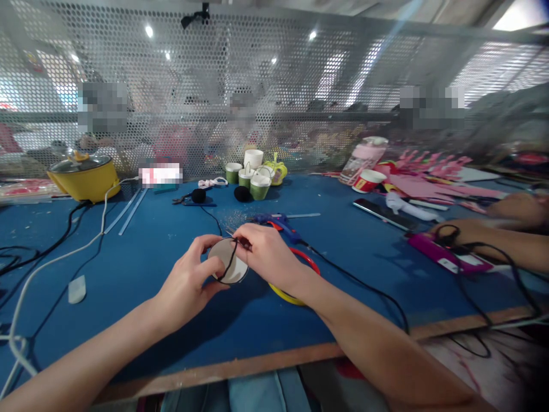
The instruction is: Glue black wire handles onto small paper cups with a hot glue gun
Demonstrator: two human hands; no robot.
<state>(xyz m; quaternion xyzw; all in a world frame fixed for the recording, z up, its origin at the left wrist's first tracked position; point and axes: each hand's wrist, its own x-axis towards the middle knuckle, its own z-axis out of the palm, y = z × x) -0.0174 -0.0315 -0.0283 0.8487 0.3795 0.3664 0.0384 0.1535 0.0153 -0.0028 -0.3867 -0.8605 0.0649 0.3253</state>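
My left hand (186, 286) grips a small paper cup (219, 252) with its white inside facing me, the thumb reaching in over the rim. Across the cup's mouth runs a black cord (232, 260). My right hand (270, 257) is closed at the far right rim, its fingertips pinching the upper end of that cord. The cord's lower end lies by my left thumb. Just beyond my hands lies a blue hot glue gun (281, 224). Red and yellow rings (309, 260) lie partly under my right wrist.
Green-and-white paper cups (259, 186) stand at the back beside black balls (242, 194). A yellow electric pot (86, 177) and white cable (64, 256) are left. To the right lie a phone (381, 214), a purple box (446, 252), pink pieces and another person's arm (506, 243).
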